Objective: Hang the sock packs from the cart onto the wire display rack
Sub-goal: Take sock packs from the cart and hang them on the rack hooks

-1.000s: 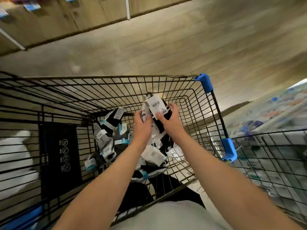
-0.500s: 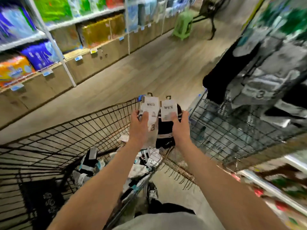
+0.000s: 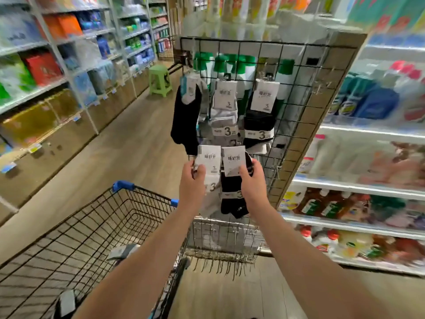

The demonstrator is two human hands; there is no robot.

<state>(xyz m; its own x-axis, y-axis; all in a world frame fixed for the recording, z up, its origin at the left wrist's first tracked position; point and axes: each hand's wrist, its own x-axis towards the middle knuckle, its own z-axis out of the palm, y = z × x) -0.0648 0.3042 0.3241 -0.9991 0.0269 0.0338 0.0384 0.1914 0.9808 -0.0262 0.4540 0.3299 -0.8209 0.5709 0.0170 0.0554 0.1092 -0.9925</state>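
Note:
My left hand (image 3: pixel 192 180) pinches a pack of white socks (image 3: pixel 208 160) by its white card. A pack of black socks (image 3: pixel 232 194) hangs from my right hand (image 3: pixel 251 180), gripped at its card. Both packs are held side by side in front of the lower part of the black wire display rack (image 3: pixel 296 93). On the rack hang a long black sock pack (image 3: pixel 184 118), a grey pack (image 3: pixel 224 104) and a black pack (image 3: pixel 262 109). The wire cart (image 3: pixel 96 226) stands below left, with a few packs (image 3: pixel 122 250) left inside.
A wire basket (image 3: pixel 225 238) with hooks sits at the rack's foot. Store shelves of goods line the left (image 3: pixel 46 72) and the right (image 3: pixel 368 157). A green plastic stool (image 3: pixel 159 80) stands in the wooden-floored aisle behind the rack.
Both hands lifted the two packs out of the cart and carried them up in front of the rack. My view swung from the cart's inside up to the rack.

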